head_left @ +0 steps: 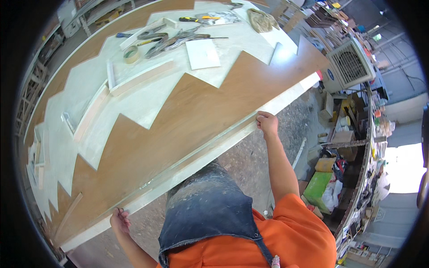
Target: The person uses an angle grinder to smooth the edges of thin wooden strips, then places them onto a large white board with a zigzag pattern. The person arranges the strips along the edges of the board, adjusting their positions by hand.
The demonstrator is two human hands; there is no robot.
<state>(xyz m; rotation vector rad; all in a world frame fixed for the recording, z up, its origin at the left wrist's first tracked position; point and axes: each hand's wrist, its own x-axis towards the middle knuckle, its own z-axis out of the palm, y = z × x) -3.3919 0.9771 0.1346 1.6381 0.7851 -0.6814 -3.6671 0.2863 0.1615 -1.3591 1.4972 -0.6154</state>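
Observation:
A long narrow strip (202, 146) lies along the near edge of a big brown board (187, 107), with pale wet-looking spots toward its left part. My right hand (267, 123) pinches the strip's far right end, thumb on top. Down at the lower left, my left hand (119, 220) has its fingers curled at the strip's other end. Beneath both hands runs the board's white edge (196, 167). What the strip is made of I cannot tell.
On the board's white zigzag panel lie pale angled wooden pieces (142, 78), a tape roll (131, 55), several hand tools (174, 42), a white square tile (203, 54) and a crumpled cloth (262, 20). An air cooler (350, 63) stands right, beside cluttered shelves and a green box (318, 191).

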